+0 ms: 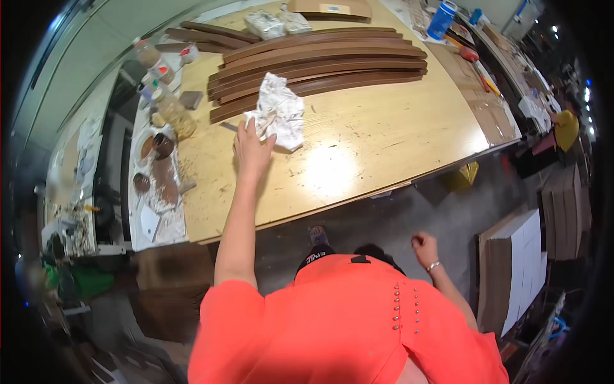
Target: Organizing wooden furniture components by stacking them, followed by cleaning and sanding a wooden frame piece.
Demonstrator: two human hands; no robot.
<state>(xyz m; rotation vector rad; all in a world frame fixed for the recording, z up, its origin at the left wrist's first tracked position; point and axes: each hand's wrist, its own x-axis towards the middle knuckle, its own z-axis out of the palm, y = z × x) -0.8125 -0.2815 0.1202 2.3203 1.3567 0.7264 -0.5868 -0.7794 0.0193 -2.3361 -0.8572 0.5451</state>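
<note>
A crumpled white rag [284, 118] with dark stains lies on the yellowish tabletop, against the near edge of a row of brown wooden strips [320, 61]. My left hand [253, 148] reaches over the table, its thumb and fingers on either side of the rag's near left corner, gripping it. A small dark flat piece [227, 125] pokes out beside these fingers. Away from the table, my right hand [424, 249] hangs low at my right side with its fingers loosely curled; nothing shows in it.
Bottles [174, 114] and stained cups [164, 146] stand along the table's left side. Plastic-wrapped bundles [265, 25] and more strips [214, 37] lie at the back. A blue bottle [442, 20] and a red-handled tool [470, 56] are far right. Stacked boards [511, 269] stand on the floor.
</note>
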